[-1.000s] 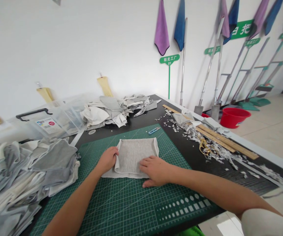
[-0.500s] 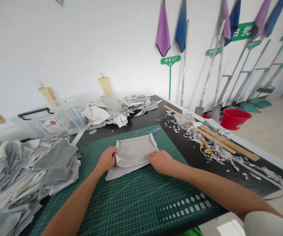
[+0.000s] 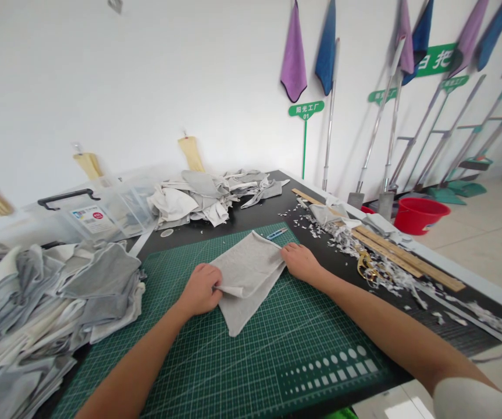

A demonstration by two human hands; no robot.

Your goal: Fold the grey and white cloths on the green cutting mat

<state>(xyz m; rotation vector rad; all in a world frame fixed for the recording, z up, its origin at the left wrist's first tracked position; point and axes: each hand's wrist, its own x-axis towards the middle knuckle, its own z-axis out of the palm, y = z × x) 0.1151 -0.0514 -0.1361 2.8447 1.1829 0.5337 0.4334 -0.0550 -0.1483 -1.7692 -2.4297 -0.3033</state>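
A light grey cloth (image 3: 255, 265) lies at a slant on the green cutting mat (image 3: 198, 366), with its lower layer reaching toward me. My left hand (image 3: 202, 288) is closed on the cloth's left edge, where a fold curls up beside the fingers. At the right corner my right hand (image 3: 301, 263) pinches the same cloth. Just behind that corner a blue cutter (image 3: 277, 233) rests on the mat.
Grey cloths (image 3: 102, 285) are heaped at the left, more scraps (image 3: 202, 195) at the back. A clear box (image 3: 98, 215) stands between the piles. Along the right lie wooden rulers (image 3: 390, 253), gold-handled scissors (image 3: 367, 266) and shreds. A red bucket (image 3: 420, 215) stands beyond.
The cloth has turned, its right end going back and its near corner coming toward me. My right hand has moved right and away, my left hand slightly right. The view has shifted a little.
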